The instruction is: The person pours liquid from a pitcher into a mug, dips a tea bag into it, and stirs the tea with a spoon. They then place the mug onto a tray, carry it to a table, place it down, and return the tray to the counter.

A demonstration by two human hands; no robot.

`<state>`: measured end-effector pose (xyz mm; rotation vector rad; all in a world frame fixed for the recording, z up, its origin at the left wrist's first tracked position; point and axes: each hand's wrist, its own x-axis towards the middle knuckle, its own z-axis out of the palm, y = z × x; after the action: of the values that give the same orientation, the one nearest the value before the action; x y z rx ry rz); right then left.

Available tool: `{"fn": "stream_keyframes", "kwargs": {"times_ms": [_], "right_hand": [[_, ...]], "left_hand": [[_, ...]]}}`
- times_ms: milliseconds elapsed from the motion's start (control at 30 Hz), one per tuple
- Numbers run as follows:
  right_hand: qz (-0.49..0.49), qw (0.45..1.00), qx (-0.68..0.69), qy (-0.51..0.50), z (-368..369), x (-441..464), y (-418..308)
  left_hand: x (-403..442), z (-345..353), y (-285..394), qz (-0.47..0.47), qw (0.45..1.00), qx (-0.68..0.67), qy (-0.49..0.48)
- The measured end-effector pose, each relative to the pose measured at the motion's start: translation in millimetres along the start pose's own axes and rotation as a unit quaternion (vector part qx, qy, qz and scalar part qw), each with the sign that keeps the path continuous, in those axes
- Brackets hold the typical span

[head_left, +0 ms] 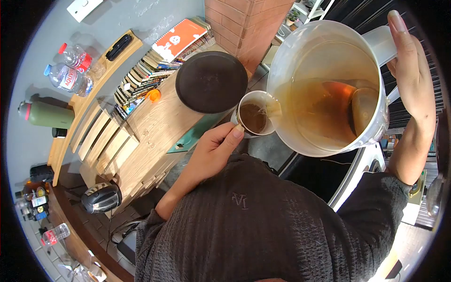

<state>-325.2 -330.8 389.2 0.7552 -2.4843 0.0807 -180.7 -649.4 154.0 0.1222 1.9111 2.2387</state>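
A large translucent pitcher (305, 61) of brown liquid is tilted to the left, held by its handle in my right hand (413, 70), the thumb up along the handle. Its spout is over a white cup (262, 96), and brown liquid runs from the spout into it. Dark brown liquid shows inside the cup. My left hand (217, 149) is closed on the cup at its left side, thumb near the rim. Just left of the cup, a round black tray (211, 82) rests on the wooden counter (157, 127).
Books (145, 77) and an orange notebook (180, 39) lie behind the tray. Plastic bottles (66, 79) and a green flask (46, 114) stand on a shelf at the left. A kettle (101, 198) is at the lower left. A brick pillar (253, 30) rises behind.
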Motion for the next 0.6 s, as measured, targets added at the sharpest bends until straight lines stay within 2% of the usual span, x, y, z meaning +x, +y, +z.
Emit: {"fn": "stream_keyframes", "kwargs": {"times_ms": [33,133,233,333,433,533,600], "right_hand": [[0.033,0.999,0.030,0.011,0.7,-0.1,-1.8],[-0.019,1.000,-0.005,-0.002,-3.7,2.3,2.5],[0.040,0.998,0.038,-0.019,-6.2,2.1,-3.1],[0.015,1.000,-0.002,-0.020,-4.9,2.4,-5.1],[0.034,0.997,0.075,0.006,-1.3,2.6,-3.8],[-0.013,0.999,0.033,-0.001,-2.2,3.0,1.9],[0.018,1.000,0.012,0.013,-1.2,2.4,-0.8]], "left_hand": [[0.2,-0.6,-2.2,0.002,1.000,-0.002,-0.005],[0.2,-1.1,-4.5,-0.004,1.000,-0.009,-0.008],[-0.1,2.7,5.8,0.002,1.000,-0.006,0.003],[-1.1,1.7,4.0,-0.004,1.000,-0.002,0.006],[-2.8,-0.5,3.4,-0.020,1.000,0.003,-0.008],[-1.9,3.5,4.8,-0.006,1.000,-0.003,0.013],[-1.8,3.2,2.4,-0.010,1.000,-0.007,0.012]]}}
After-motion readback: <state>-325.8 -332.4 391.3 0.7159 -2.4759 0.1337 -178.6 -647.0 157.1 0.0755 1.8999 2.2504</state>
